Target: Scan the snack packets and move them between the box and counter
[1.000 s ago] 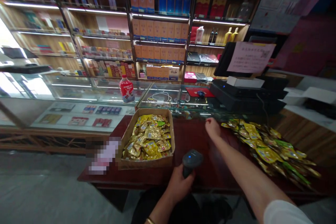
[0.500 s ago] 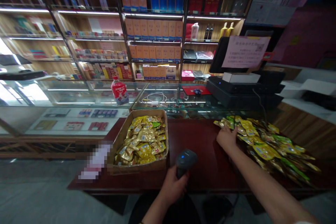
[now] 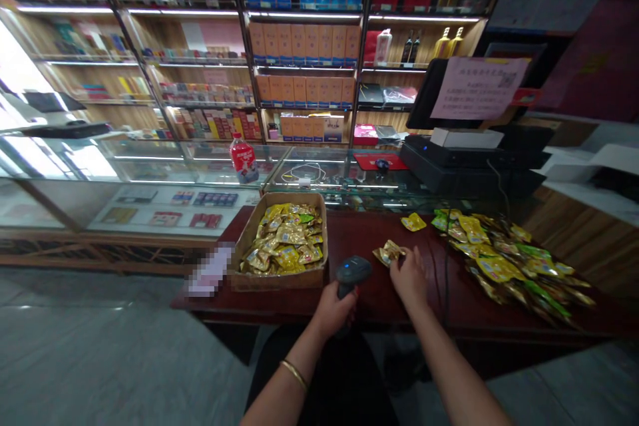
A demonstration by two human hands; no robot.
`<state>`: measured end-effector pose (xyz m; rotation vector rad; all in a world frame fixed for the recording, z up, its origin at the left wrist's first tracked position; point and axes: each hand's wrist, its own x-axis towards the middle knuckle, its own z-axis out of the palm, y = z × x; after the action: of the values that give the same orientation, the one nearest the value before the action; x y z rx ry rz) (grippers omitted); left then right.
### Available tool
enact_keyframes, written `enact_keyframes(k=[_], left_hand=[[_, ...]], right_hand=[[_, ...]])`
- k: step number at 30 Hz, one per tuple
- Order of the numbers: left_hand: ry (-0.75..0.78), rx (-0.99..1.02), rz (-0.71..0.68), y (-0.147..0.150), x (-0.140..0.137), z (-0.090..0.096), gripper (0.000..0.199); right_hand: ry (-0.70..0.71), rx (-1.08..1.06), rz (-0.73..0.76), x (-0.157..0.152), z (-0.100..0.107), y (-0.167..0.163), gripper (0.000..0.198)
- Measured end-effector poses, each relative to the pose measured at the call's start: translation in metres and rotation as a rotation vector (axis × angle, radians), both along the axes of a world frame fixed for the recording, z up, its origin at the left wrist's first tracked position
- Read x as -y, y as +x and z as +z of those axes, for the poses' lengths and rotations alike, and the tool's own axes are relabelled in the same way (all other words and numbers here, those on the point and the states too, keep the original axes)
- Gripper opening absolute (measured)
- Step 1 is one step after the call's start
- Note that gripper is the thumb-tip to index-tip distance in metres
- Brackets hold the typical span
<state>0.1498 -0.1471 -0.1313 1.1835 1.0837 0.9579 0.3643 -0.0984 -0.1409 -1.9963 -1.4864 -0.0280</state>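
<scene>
My left hand (image 3: 335, 309) is wrapped round the handle of a dark barcode scanner (image 3: 353, 271), whose head points away and to the right. Just right of it, my right hand (image 3: 410, 274) pinches a gold snack packet (image 3: 389, 253) low over the dark red tabletop (image 3: 349, 233). One yellow packet (image 3: 413, 221) lies alone behind that hand. To the right spreads a loose pile of gold, yellow and green packets (image 3: 494, 266). On the left an open cardboard box (image 3: 279, 281) holds many similar packets (image 3: 287, 236).
Behind the table runs a glass counter (image 3: 200, 166) bearing a red-labelled bottle (image 3: 243, 158), a white cable (image 3: 304, 176) and a mouse (image 3: 382, 164). A monitor with a paper sheet (image 3: 476, 90) stands at the right. A black cable (image 3: 446, 279) crosses the tabletop.
My right hand has moved left from the pile with a gold packet in its fingers. A yellow packet now lies apart from the pile. My left hand still holds the scanner.
</scene>
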Motion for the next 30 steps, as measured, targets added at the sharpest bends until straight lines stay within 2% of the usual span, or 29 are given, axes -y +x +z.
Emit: enact_keyframes(k=[2, 4, 7, 11, 16, 22, 30], left_hand=[[0.006, -0.037, -0.027, 0.000, 0.001, 0.003, 0.041], [0.011, -0.082, -0.079, -0.001, 0.001, 0.007, 0.041], [0.012, -0.135, -0.117, -0.002, 0.001, 0.010, 0.042], [0.000, -0.142, -0.131, -0.002, 0.000, 0.009, 0.041], [0.048, -0.129, -0.122, -0.002, 0.001, 0.008, 0.036], [0.065, -0.090, -0.156, -0.003, 0.000, 0.008, 0.035], [0.042, -0.080, -0.124, -0.002, -0.002, 0.003, 0.037]], right_hand=[[0.007, -0.067, -0.065, -0.007, -0.005, -0.002, 0.063], [0.013, -0.113, -0.032, -0.011, -0.010, -0.001, 0.067], [0.063, -0.165, 0.069, -0.013, -0.016, 0.005, 0.060], [0.218, -0.239, 0.156, -0.016, -0.022, 0.016, 0.048], [0.377, -0.291, 0.239, -0.019, -0.027, 0.018, 0.043], [0.436, -0.293, 0.316, -0.022, -0.032, 0.018, 0.033], [0.450, -0.301, 0.333, -0.025, -0.034, 0.019, 0.034]])
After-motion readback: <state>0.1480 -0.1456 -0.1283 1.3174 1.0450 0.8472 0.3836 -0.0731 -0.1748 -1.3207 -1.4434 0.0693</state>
